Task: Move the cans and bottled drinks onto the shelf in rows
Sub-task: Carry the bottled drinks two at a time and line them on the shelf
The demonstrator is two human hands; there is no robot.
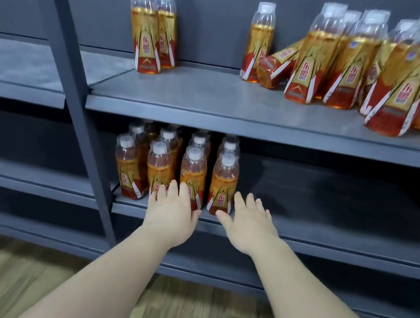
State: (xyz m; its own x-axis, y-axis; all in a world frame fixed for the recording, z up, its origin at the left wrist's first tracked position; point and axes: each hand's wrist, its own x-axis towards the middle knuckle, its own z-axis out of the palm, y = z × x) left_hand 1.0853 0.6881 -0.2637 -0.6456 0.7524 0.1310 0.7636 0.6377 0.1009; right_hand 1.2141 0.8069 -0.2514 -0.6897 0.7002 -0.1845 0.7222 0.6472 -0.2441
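Observation:
Amber tea bottles with white caps and red-gold labels stand in several rows (176, 165) on the lower shelf (326, 243). My left hand (171, 213) reaches to the front bottles, fingers straight, touching the two middle ones. My right hand (248, 224) is spread flat just right of the rightmost front bottle (223, 184), thumb near its base. On the upper shelf (211, 97) stand two bottles (154, 28) at left, one bottle (259, 42) in the middle, and a loose crowd of bottles (376, 66) at right, some tipped over.
A dark grey upright post (79, 88) slants down left of the bottles. The lower shelf stretches bare to the right of my right hand. A neighbouring shelf unit (15, 64) lies at left. Wood floor (14, 280) is below.

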